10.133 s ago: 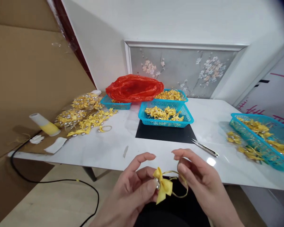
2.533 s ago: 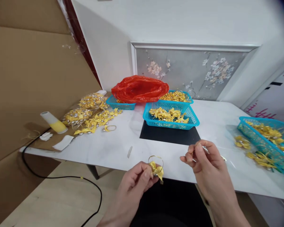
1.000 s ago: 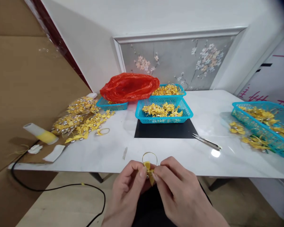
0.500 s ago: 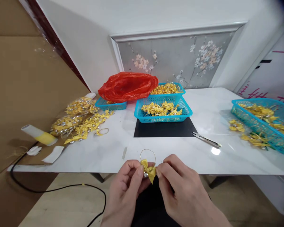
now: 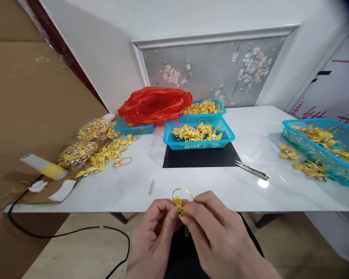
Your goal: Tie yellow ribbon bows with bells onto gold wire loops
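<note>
At the table's front edge, my left hand (image 5: 158, 228) pinches a yellow ribbon bow (image 5: 178, 201) with a thin gold ring of cord (image 5: 182, 190) standing up behind it. From the other side, my right hand (image 5: 218, 224) is closed on the same bow, thumb and forefinger pressed at its middle. My fingertips cover most of the bow, and a small gold loop hangs below them. The silver bell on it is hidden. Beyond my hands, a pair of metal tweezers or snips (image 5: 252, 169) lies on the white table (image 5: 128, 193).
A blue basket (image 5: 199, 145) of yellow bows stands on a black mat (image 5: 200, 159), with a red plastic bag (image 5: 154, 104) behind it. Another blue basket (image 5: 322, 155) is at right. Heaped yellow bows (image 5: 104, 155) and a cardboard tube (image 5: 43, 166) lie at left.
My right hand has moved left and inward, its fingertips now on the bow's middle. The bell and the bow's right side have gone out of sight. The cord ring has tilted flatter.
</note>
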A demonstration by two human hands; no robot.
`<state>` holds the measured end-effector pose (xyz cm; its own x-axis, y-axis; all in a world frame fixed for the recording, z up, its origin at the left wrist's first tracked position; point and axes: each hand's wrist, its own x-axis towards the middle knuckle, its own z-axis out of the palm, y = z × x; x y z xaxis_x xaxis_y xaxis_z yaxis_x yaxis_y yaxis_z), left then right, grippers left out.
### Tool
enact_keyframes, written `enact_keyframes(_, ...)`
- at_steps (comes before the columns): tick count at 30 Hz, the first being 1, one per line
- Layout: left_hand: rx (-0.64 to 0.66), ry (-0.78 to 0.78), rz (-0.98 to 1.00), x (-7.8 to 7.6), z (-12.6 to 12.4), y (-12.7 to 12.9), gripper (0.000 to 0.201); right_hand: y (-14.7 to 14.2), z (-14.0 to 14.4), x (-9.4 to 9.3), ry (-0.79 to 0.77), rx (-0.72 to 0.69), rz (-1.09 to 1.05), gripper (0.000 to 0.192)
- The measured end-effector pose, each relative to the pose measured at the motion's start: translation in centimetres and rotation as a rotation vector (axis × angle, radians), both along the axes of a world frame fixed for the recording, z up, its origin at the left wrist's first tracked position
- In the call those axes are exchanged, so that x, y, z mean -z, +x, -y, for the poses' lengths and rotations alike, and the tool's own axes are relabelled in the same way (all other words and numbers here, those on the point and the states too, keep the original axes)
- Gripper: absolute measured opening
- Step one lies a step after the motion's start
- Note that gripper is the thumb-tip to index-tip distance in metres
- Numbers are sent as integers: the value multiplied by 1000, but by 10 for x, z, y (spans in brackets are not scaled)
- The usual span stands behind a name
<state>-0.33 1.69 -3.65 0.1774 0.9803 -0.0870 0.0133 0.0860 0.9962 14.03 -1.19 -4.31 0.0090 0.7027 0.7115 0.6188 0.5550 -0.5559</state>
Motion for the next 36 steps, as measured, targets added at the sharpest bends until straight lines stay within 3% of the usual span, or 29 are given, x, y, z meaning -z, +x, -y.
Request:
enact_keyframes(7, -44, -16, 86, 0, 2, -1, 22, -2, -7, 2, -1, -11, 80, 17)
enact_keyframes(13, -89, -4, 33, 3, 0, -4, 17, -1, -6, 3, 7, -32, 169, 19)
enact_keyframes(20, -121, 43, -73, 1, 3, -3, 26, -3, -6, 2, -19, -55, 89, 18)
enact_keyframes(29, -113, -43, 129, 5, 3, 1, 26, -4, -4, -3, -23, -55, 14, 18)
enact_keyframes(36, -134, 23, 67, 6, 3, 1, 24, -4, -4, -4, -42, -43, 59, 17)
